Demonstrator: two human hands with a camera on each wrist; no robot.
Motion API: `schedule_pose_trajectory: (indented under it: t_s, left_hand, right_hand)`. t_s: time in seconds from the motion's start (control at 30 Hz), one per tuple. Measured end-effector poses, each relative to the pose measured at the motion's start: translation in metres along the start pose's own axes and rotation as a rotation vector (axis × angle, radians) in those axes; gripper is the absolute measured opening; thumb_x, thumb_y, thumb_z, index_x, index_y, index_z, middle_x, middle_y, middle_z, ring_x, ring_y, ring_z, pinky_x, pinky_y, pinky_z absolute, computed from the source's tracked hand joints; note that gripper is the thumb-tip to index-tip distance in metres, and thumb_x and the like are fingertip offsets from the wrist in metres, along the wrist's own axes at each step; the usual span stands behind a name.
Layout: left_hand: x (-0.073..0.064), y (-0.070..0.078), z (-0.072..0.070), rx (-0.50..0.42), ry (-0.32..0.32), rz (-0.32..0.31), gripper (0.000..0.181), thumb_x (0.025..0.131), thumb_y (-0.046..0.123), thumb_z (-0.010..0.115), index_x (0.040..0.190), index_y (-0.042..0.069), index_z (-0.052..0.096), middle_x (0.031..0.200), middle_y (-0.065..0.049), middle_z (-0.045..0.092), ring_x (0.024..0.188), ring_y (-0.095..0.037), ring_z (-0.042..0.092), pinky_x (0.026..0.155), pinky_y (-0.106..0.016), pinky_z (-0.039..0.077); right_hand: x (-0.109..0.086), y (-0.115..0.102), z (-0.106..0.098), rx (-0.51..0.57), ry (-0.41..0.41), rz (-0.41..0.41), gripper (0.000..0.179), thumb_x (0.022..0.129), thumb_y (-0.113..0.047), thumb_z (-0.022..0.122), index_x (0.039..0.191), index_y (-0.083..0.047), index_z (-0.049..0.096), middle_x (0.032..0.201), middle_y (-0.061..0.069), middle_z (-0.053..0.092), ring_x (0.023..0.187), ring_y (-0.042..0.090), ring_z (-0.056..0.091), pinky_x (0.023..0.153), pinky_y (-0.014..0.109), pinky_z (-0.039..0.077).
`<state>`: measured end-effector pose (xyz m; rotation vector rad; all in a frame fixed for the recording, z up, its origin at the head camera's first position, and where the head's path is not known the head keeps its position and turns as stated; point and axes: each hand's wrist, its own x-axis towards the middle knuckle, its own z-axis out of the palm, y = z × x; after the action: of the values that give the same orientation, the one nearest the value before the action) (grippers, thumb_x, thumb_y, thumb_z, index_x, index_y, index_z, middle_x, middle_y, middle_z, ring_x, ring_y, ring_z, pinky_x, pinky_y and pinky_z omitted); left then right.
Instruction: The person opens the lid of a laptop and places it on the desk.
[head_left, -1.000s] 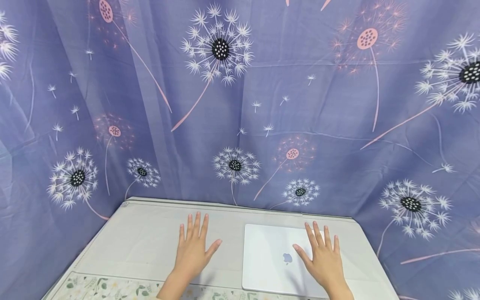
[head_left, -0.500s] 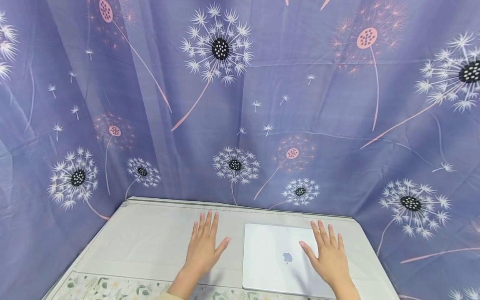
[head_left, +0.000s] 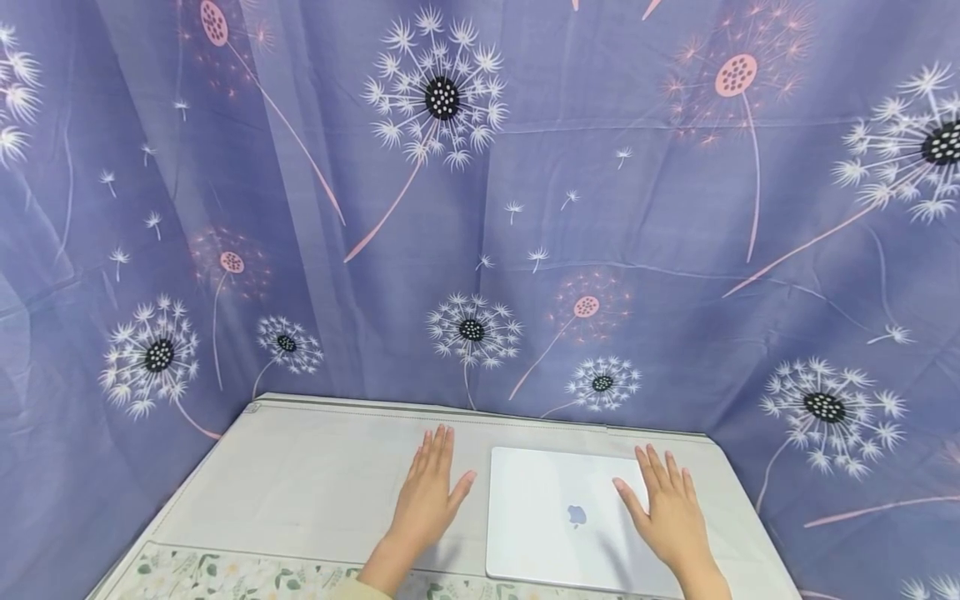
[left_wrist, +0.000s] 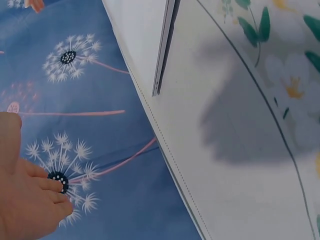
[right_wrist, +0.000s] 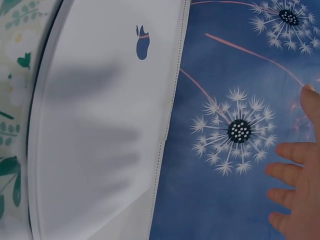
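Note:
A closed silver laptop (head_left: 543, 533) with an apple logo (head_left: 576, 516) on its lid lies on the right part of the table. My left hand (head_left: 426, 500) hovers just left of the laptop, fingers straight and thumb spread toward it, holding nothing. Over the laptop's right side is my right hand (head_left: 670, 517), its fingers extended and its thumb apart, covering part of that edge. In the right wrist view, the shadow of the right hand (right_wrist: 300, 185) falls across the lid. The left wrist view catches the left hand (left_wrist: 35, 200) at its left edge and the laptop's side (left_wrist: 162, 55).
A pale cover with a stitched border lies over the table (head_left: 300, 483). Along its front runs a floral strip (head_left: 225, 575). Behind and to both sides hangs a blue-purple curtain (head_left: 390, 333) printed with dandelions.
Both hands have shifted to the right, the left one coming closer to the laptop and the right one sliding toward its right edge. The laptop has stayed in place.

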<state>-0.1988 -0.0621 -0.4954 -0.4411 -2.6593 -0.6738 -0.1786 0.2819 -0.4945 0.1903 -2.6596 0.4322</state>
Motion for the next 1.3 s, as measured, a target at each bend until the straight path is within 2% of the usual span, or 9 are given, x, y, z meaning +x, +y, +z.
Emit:
schedule_pose_trajectory:
  t_s: [0.23,0.43,0.67,1.0,1.1,1.3]
  left_hand:
    - [0.0,0.006,0.007,-0.106,-0.07,-0.048,0.07,0.1,0.04,0.048,0.148,-0.006,0.025,0.154,-0.024,0.024,0.143,-0.039,0.022,0.116,-0.051,0.022]
    - [-0.002,0.01,0.014,-0.14,-0.103,-0.068,0.07,0.101,0.04,0.045,0.148,-0.007,0.025,0.153,-0.026,0.026,0.142,-0.039,0.025,0.114,-0.051,0.026]
    - [-0.003,0.013,0.023,-0.225,-0.142,-0.087,0.067,0.1,0.028,0.051,0.147,-0.01,0.023,0.152,-0.028,0.025,0.14,-0.042,0.027,0.111,-0.055,0.03]
    - [-0.007,0.013,0.038,-0.286,-0.234,-0.152,0.068,0.099,0.026,0.052,0.148,-0.01,0.021,0.152,-0.029,0.024,0.139,-0.041,0.03,0.11,-0.052,0.033]
    - [-0.009,0.014,0.041,-0.309,-0.26,-0.164,0.068,0.099,0.026,0.053,0.147,-0.011,0.022,0.151,-0.03,0.025,0.138,-0.041,0.031,0.11,-0.053,0.033]
    - [-0.012,0.015,0.049,-0.364,-0.302,-0.194,0.068,0.098,0.024,0.054,0.146,-0.012,0.023,0.151,-0.031,0.025,0.139,-0.042,0.029,0.111,-0.054,0.03]
  right_hand:
    - [-0.001,0.009,0.001,0.03,0.011,0.022,0.063,0.098,-0.04,0.053,0.14,0.006,0.043,0.141,0.031,0.041,0.132,0.053,0.031,0.117,0.058,0.01]
    - [-0.003,0.017,0.004,0.062,0.025,0.037,0.061,0.098,-0.038,0.054,0.137,0.008,0.045,0.139,0.033,0.043,0.129,0.055,0.034,0.113,0.063,0.017]
    - [-0.007,0.026,0.009,0.093,0.011,0.059,0.06,0.098,-0.034,0.054,0.135,0.012,0.045,0.137,0.037,0.042,0.126,0.057,0.035,0.108,0.066,0.025]
    - [-0.014,0.037,0.015,0.104,0.01,0.092,0.057,0.098,-0.029,0.054,0.129,0.018,0.046,0.13,0.042,0.044,0.12,0.057,0.042,0.1,0.066,0.036]
    - [-0.017,0.041,0.017,0.11,-0.015,0.118,0.058,0.099,-0.029,0.052,0.129,0.02,0.045,0.13,0.042,0.043,0.119,0.058,0.042,0.099,0.066,0.036]
    - [-0.021,0.048,0.019,0.131,-0.135,0.2,0.064,0.103,-0.034,0.044,0.132,0.022,0.039,0.134,0.044,0.037,0.123,0.06,0.036,0.102,0.068,0.031]
